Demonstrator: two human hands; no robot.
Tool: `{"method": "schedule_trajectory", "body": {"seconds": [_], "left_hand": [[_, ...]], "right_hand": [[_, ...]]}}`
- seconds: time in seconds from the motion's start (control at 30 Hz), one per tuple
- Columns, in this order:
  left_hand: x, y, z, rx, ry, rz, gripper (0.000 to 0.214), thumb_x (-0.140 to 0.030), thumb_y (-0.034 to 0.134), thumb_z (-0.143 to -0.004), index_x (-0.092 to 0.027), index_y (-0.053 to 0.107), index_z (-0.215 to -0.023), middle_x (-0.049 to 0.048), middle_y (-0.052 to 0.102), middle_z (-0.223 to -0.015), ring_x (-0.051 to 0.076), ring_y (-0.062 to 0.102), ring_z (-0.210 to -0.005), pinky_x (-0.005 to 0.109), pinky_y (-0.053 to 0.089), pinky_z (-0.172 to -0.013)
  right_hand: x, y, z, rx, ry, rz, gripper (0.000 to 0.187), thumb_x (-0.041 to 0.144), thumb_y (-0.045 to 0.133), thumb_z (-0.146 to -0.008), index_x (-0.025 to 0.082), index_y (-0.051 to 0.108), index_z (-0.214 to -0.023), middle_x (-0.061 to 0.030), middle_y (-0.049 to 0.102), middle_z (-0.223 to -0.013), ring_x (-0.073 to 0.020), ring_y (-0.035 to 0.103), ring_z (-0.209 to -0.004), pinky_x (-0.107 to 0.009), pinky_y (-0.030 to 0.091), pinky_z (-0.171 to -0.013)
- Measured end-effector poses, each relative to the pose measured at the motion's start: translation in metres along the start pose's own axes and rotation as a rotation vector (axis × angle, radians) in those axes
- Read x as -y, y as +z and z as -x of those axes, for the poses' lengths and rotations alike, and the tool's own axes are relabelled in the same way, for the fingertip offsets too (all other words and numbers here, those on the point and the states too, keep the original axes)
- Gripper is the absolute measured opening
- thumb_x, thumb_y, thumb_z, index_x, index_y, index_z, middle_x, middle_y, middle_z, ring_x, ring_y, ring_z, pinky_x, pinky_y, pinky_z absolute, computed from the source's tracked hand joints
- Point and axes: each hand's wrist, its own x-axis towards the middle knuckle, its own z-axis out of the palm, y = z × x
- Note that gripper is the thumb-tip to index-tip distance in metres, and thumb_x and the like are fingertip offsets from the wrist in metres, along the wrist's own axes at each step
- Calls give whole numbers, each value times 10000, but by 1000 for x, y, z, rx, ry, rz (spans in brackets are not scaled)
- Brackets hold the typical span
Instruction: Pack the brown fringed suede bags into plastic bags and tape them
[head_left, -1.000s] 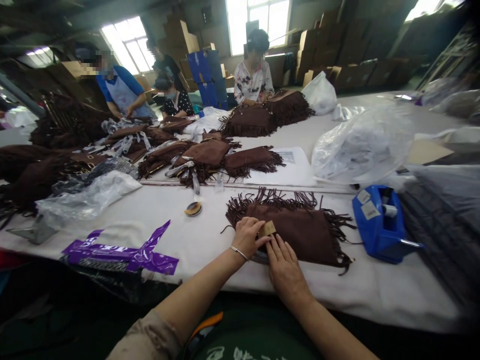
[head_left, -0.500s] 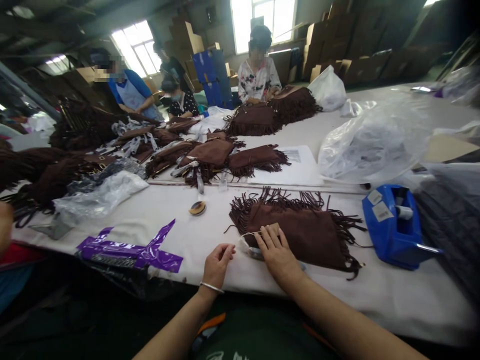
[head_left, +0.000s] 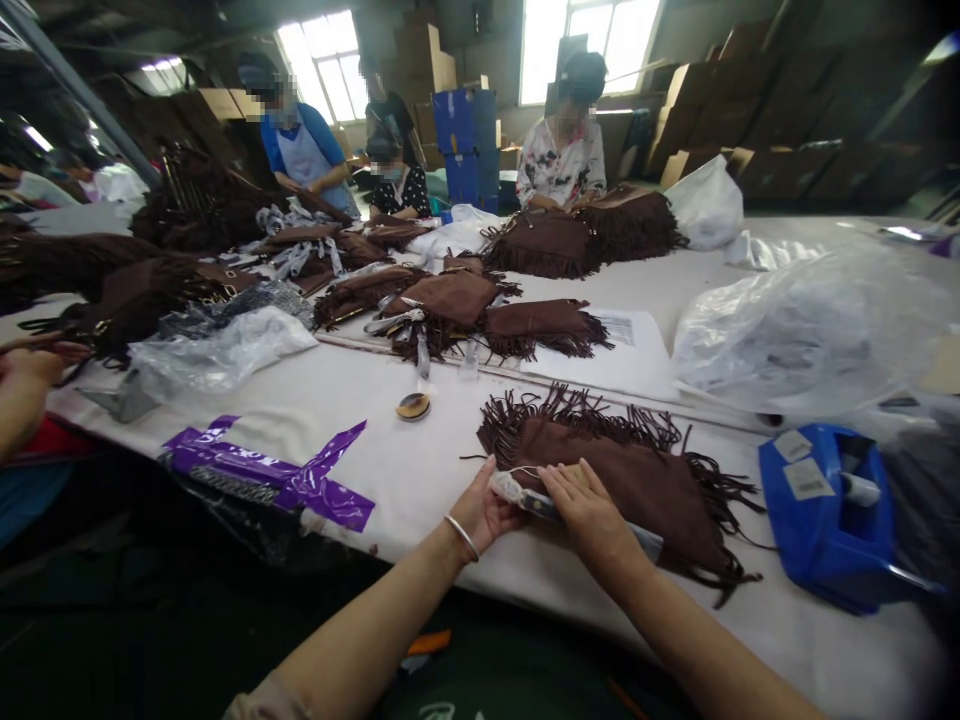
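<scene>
Left hand: "left hand" point(head_left: 484, 512) curled narrow around one end of a plastic-wrapped strip point(head_left: 525, 495), fingers pinching it; bracelet on the wrist.
Right hand: right hand point(head_left: 589, 512) open, fingers spread, lying across the strip.
Bag: fringed brown suede bag point(head_left: 637, 490) flat on the table point(head_left: 420, 480), just beyond the hands, the strip partly across it.
Nearby: blue tape dispenser point(head_left: 825, 510) right of the bag; purple plastic strapping point(head_left: 262, 480) to the left; small round tin point(head_left: 413, 406) beyond the hands.
Further along: more fringed bags point(head_left: 454, 298) and a clear plastic sack point(head_left: 810, 330) on the table.
Others: co-worker in a floral shirt point(head_left: 562, 150) across the table — a separate hand point(head_left: 22, 385) at far left.
</scene>
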Motion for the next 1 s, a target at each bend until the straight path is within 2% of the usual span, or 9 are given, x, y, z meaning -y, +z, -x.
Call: {"method": "schedule_trajectory", "body": {"seconds": [0.07, 0.17, 0.27, 0.4, 0.5, 0.6, 0.8, 0.9, 1.0], "left_hand": [[1, 9, -11, 134, 58, 97, 631, -562, 418, -869, -19, 563, -1156, 178, 679, -1003, 251, 655, -913, 384, 462, -912], [1, 17, -18, 317, 2, 203, 739, -632, 395, -835, 3, 551, -1180, 201, 653, -1067, 307, 608, -1030, 430, 403, -973], [-3, 15, -16, 351, -24, 241, 703, -614, 408, -831, -35, 550, -1203, 180, 654, -1082, 318, 591, -1061, 464, 369, -995], [-10, 1, -14, 255, -19, 245, 506, -404, 499, -835, -37, 569, -1177, 173, 673, -1038, 311, 612, -1027, 468, 386, -978], [-11, -5, -19, 3, 38, 184, 397, -159, 556, -765, -33, 583, -1140, 153, 701, -953, 283, 650, -947, 437, 429, -947], [-11, -2, -29, -221, 201, 143, 364, -149, 580, -771, -65, 588, -1125, 120, 713, -912, 258, 662, -916, 414, 454, -936], [-17, 5, -33, -152, 270, 174, 486, -502, 434, -868, -105, 592, -1099, 114, 686, -1017, 265, 612, -1034, 451, 444, -964], [-19, 4, -26, -132, 336, 134, 529, -522, 401, -867, -98, 577, -1131, 116, 656, -1098, 268, 578, -1092, 457, 426, -987], [-13, 8, -15, -153, 465, -28, 491, -464, 456, -858, -115, 550, -1190, 97, 621, -1176, 268, 534, -1152, 450, 388, -1027]], "right_hand": [[1, 0, 6, -27, -46, 3, 512, 34, 334, -848, 75, 359, -1358, -132, 506, -1315, -246, 460, -1221, -487, 339, -1070], [14, -1, 17, -72, -82, 3, 551, 32, 324, -836, 72, 303, -1385, -124, 486, -1335, -239, 437, -1242, -470, 372, -1057], [34, -4, 29, -72, -76, 5, 557, 38, 296, -842, 78, 274, -1397, -104, 445, -1372, -228, 389, -1279, -454, 378, -1059], [49, -2, 39, -93, -84, 1, 551, 31, 265, -839, 73, 295, -1388, -93, 449, -1368, -224, 380, -1284, -437, 403, -1042], [49, 4, 42, -116, -127, -22, 543, 38, 282, -839, 83, 317, -1380, -90, 482, -1340, -227, 410, -1263, -428, 434, -1017], [49, 7, 44, -143, -113, -65, 541, 36, 279, -837, 82, 325, -1375, -96, 494, -1328, -228, 412, -1262, -444, 447, -1003], [53, 0, 46, -118, -71, -127, 571, -1, 269, -792, 68, 365, -1350, -93, 476, -1342, -231, 399, -1270, -455, 447, -1007], [52, -1, 46, -132, -72, -146, 565, -1, 279, -781, 60, 400, -1330, -106, 511, -1309, -243, 441, -1238, -453, 464, -989], [53, 1, 48, -120, -43, -158, 575, 1, 303, -782, 90, 391, -1342, -97, 506, -1317, -243, 434, -1243, -439, 458, -998]]}}
